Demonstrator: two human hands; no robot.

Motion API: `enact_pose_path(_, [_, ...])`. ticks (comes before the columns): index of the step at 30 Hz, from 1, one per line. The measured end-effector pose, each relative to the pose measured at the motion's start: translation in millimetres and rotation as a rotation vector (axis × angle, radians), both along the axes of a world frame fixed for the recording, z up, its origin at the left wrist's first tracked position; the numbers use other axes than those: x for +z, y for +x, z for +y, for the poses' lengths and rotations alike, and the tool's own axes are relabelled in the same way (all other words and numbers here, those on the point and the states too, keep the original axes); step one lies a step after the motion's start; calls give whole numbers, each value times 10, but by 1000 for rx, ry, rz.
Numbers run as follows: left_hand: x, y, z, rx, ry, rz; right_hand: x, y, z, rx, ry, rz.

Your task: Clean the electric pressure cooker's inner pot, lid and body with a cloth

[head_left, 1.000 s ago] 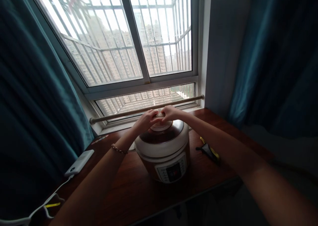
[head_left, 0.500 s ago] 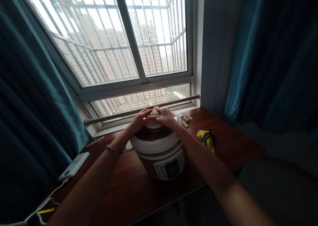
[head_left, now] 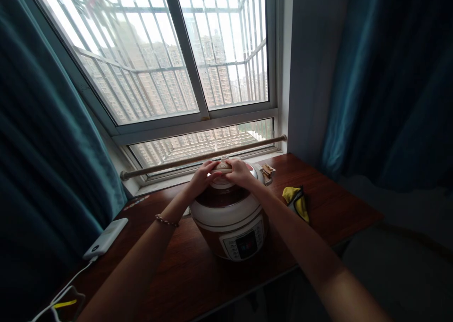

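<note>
Clasping handle: left fingers, right fingers | cooker near table's front edge

The electric cooker looks like smooth moulded plastic, its cream rim satiny, its dark lid glossy enough to catch the daylight, the lid handle paler and duller. Under it I see a wood-grained tabletop with a low sheen. The curtains are lustrous cloth, the window frame matt grey metal, the yellow cloth soft-looking and matt, and the power bank smooth white plastic.
</note>
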State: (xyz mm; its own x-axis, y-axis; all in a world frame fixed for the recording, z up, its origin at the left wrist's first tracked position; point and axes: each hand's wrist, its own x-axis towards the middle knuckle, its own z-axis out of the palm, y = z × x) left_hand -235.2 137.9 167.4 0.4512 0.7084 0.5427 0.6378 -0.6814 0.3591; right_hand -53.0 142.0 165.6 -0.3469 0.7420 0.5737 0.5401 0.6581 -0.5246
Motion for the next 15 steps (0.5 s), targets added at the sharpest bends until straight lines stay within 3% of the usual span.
enact_pose_path(5, [-41, -20, 11, 12, 5, -7, -3, -26, -22, 22, -29, 6])
enact_pose_path(8, [-9, -9, -20, 24, 11, 1, 22, 70, 3, 112, -68, 46])
enact_pose_path(11, [79, 56, -70, 80, 49, 80, 23, 386, 137, 160, -154, 323])
enact_pose_path(13, [142, 150, -106, 151, 74, 160, -44, 686, 264, 61, -226, 621])
enact_pose_path(15, [184, 281, -140, 217, 91, 223, -190, 968, 377, -37, -281, 749])
